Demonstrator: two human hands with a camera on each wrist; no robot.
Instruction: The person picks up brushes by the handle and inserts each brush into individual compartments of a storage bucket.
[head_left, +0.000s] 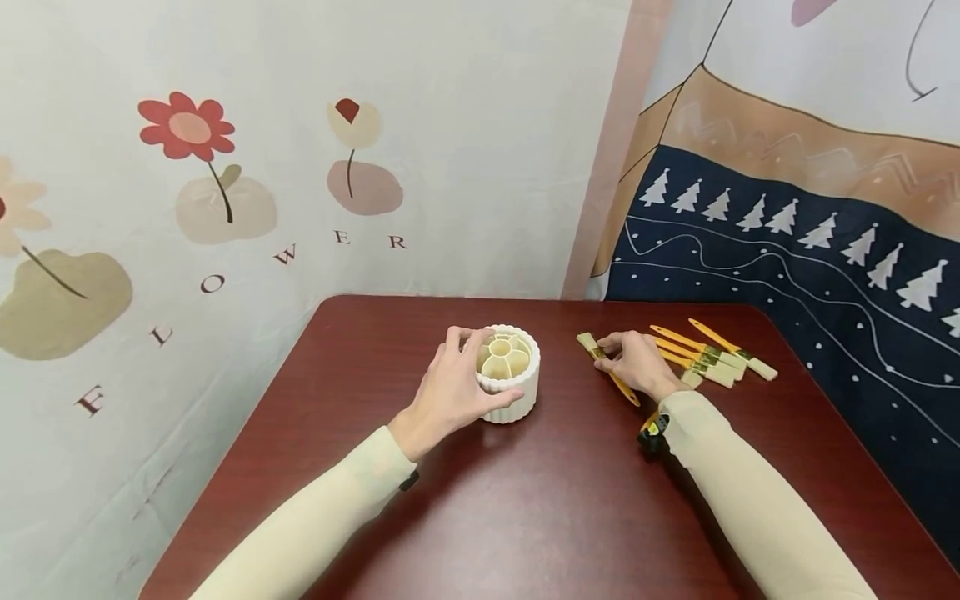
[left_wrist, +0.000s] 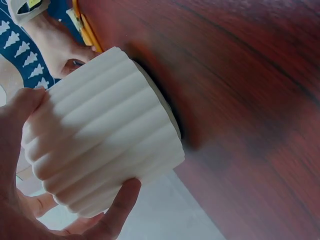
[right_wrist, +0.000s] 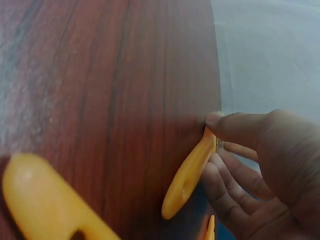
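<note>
Plainly, "FLOWER" lettering (head_left: 285, 253) beyond holder (head_left: 517, 403).

Your sleeves (head_left: 750, 483) are pale cream. Your cup (head_left: 521, 400) is white and ribbed, its inside pale yellow. The brush (head_left: 622, 387) you hold has a yellow-orange handle and cream bristles, as do the other brushes (head_left: 722, 375). The table (head_left: 540, 500) is reddish brown with dark grain. An off-white backdrop (head_left: 480, 167) shows red and peach flowers; a navy panel (head_left: 787, 258) carries white trees, lines and dots.

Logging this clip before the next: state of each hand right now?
Left hand: holding the white ribbed holder, thumb and fingers around it.
Right hand: pinching a yellow-handled brush.
</note>
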